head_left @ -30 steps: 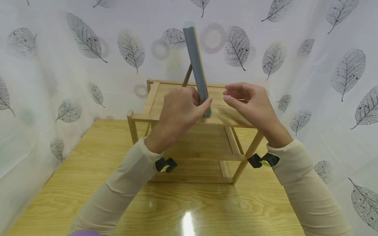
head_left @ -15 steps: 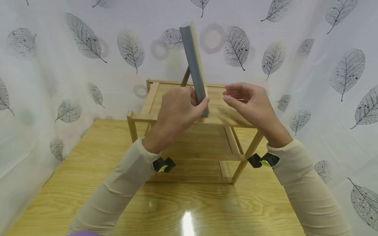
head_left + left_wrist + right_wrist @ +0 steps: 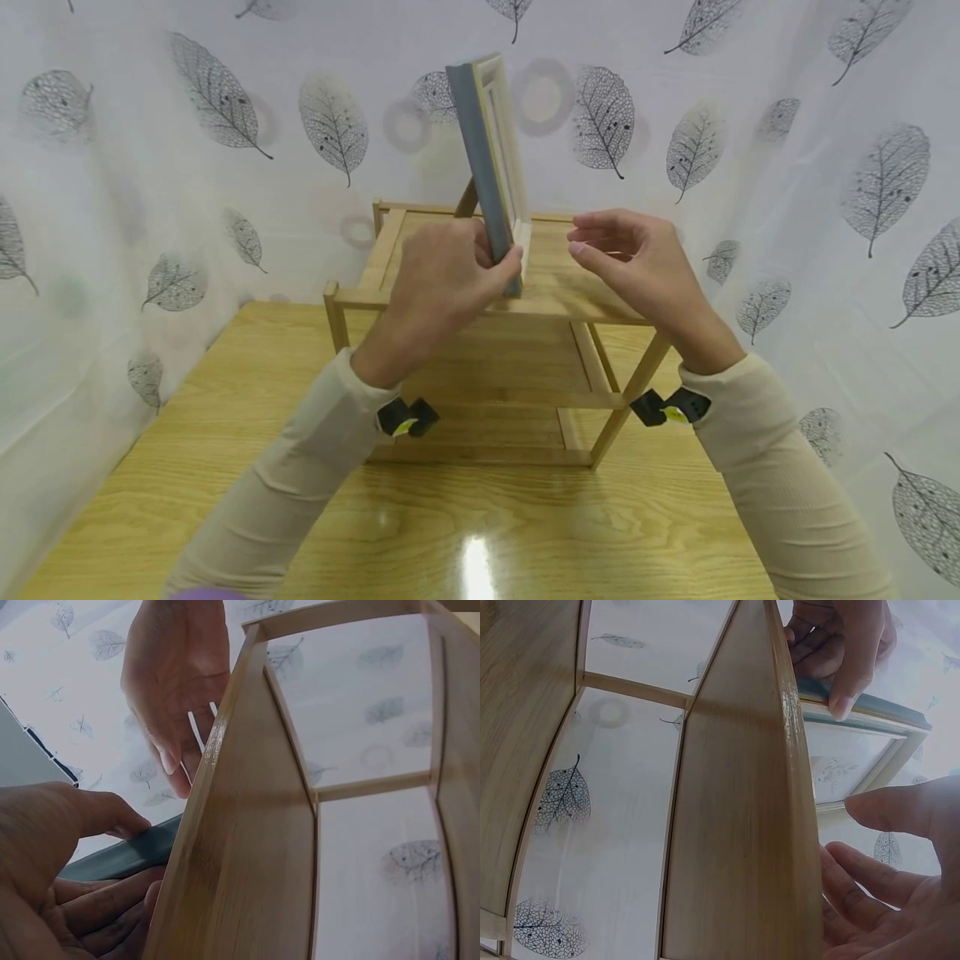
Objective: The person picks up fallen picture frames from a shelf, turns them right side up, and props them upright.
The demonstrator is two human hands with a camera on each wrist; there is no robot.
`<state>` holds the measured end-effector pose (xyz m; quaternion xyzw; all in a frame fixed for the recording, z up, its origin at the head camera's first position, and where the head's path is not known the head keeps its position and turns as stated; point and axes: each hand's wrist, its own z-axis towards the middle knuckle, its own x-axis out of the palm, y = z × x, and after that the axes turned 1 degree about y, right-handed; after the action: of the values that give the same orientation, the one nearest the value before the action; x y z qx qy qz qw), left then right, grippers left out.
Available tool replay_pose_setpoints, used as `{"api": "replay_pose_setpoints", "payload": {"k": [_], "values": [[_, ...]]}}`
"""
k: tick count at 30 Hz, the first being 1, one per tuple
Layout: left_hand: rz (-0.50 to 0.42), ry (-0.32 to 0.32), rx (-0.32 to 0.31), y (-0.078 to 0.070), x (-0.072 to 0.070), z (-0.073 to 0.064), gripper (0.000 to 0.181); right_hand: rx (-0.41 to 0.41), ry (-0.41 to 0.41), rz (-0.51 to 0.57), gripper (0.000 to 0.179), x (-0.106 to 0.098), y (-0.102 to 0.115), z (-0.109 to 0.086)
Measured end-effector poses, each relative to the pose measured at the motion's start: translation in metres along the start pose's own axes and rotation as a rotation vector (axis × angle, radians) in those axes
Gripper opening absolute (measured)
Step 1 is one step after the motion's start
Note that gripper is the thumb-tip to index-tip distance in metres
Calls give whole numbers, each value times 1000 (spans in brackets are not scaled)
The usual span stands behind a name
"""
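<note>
A picture frame (image 3: 474,150) with a blue-grey outer edge and a pale inner border stands on the top board of a wooden shelf (image 3: 397,250), tilted to the left. Behind it a brown support leg (image 3: 467,200) slants down to the board. My left hand (image 3: 442,279) grips the frame's near side low down, thumb on the edge; the left wrist view shows its fingers curled under. To the right of the frame, my right hand (image 3: 637,258) hovers over the board with relaxed fingers, touching nothing. The right wrist view shows a pale picture with a faint leaf-like print inside the frame (image 3: 900,712).
The shelf has lower boards (image 3: 517,358) beneath the top one and stands on a wood-grain table (image 3: 525,533). A leaf-printed curtain (image 3: 247,50) hangs behind and at both sides. A purple item (image 3: 208,594) shows at the bottom edge.
The left hand has turned the picture frame and moved slightly left, so more of the pale inner border shows. The right hand has stayed in place.
</note>
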<state>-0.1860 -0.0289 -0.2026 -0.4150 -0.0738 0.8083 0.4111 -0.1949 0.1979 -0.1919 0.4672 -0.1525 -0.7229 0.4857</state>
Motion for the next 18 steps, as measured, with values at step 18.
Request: {"api": "replay_pose_setpoints", "payload": {"k": [18], "values": [[-30, 60, -61, 4, -14, -2, 27, 38, 13, -15, 34, 1, 0, 0]]}}
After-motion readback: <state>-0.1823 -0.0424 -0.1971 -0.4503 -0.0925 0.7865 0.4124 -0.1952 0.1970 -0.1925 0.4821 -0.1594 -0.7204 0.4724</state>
